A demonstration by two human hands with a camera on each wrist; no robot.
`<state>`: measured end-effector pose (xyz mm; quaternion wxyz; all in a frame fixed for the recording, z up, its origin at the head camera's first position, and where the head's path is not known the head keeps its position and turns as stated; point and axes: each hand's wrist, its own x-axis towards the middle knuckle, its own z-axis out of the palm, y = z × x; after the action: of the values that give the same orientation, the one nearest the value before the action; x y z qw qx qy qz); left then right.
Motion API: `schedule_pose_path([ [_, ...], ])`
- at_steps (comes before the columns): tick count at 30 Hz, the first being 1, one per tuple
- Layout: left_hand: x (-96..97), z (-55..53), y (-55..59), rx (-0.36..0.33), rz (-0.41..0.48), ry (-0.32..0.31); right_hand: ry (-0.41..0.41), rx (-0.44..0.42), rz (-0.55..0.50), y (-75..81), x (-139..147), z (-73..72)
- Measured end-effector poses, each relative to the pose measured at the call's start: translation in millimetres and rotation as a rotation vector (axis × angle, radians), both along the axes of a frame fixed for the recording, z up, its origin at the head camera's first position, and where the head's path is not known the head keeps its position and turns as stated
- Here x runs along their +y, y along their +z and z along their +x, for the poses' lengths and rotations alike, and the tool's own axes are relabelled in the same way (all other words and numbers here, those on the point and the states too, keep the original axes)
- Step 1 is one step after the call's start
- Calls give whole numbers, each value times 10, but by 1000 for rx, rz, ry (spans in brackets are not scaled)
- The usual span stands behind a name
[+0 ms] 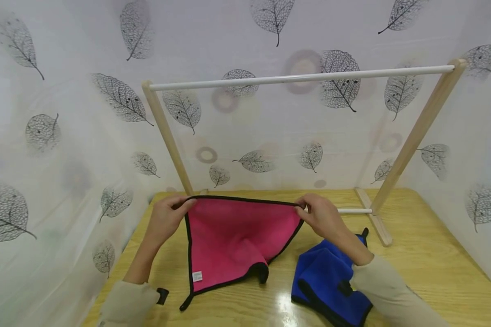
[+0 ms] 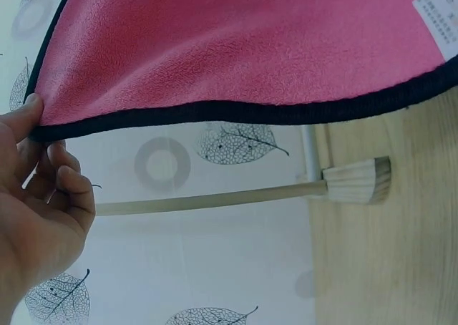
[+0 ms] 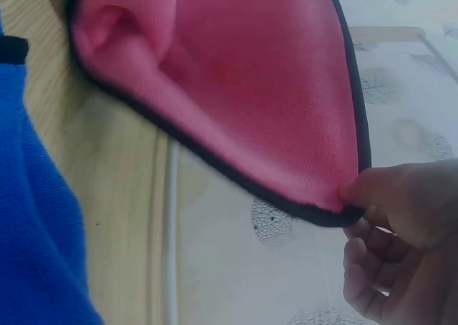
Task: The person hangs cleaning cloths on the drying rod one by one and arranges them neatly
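A pink towel (image 1: 233, 236) with black edging hangs stretched between my two hands in the head view. My left hand (image 1: 167, 218) pinches its upper left corner between thumb and fingers. At the upper right corner, my right hand (image 1: 320, 215) pinches the edging the same way. A small white label (image 1: 197, 276) and a black loop (image 1: 186, 302) show at the lower left corner, while the lower right part folds over on itself. Below my right forearm a crumpled blue towel (image 1: 327, 277) with black edging lies on the table.
Behind the pink towel stands a wooden rack with a white top rail (image 1: 270, 80), a left post (image 1: 167, 136), a right post (image 1: 419, 136) and a foot (image 1: 374, 218) on the wooden table (image 1: 429, 272). A leaf-patterned curtain (image 1: 77, 136) surrounds the table.
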<state>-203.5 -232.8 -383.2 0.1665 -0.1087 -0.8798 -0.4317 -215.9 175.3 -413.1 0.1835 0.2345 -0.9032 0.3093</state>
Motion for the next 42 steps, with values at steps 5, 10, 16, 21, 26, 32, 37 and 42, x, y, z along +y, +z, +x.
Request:
schedule_pose_path([
  [5, -1, -12, 16, -8, 11, 7, -33, 4, -49, 76, -10, -25],
  [10, -9, -24, 57, -25, 7, 23, -59, -12, -90, 155, -33, -36],
  [16, 5, -59, 121, -39, -30, 55, -95, -31, -116, 232, -52, -27],
  [21, 7, -70, 149, -52, -42, 51, -117, -38, -133, 293, -58, -40],
  [26, 23, -44, 211, -84, -46, 32, -115, -80, -151, 339, -58, -43],
  [32, 57, -8, 253, -148, 3, -19, -116, -147, -169, 321, -63, -35],
  [37, 73, -9, 213, -208, 67, -41, -110, -190, -201, 265, -79, -41],
  [42, 55, -8, 203, -205, 80, -36, -96, -169, -224, 261, -96, -39],
])
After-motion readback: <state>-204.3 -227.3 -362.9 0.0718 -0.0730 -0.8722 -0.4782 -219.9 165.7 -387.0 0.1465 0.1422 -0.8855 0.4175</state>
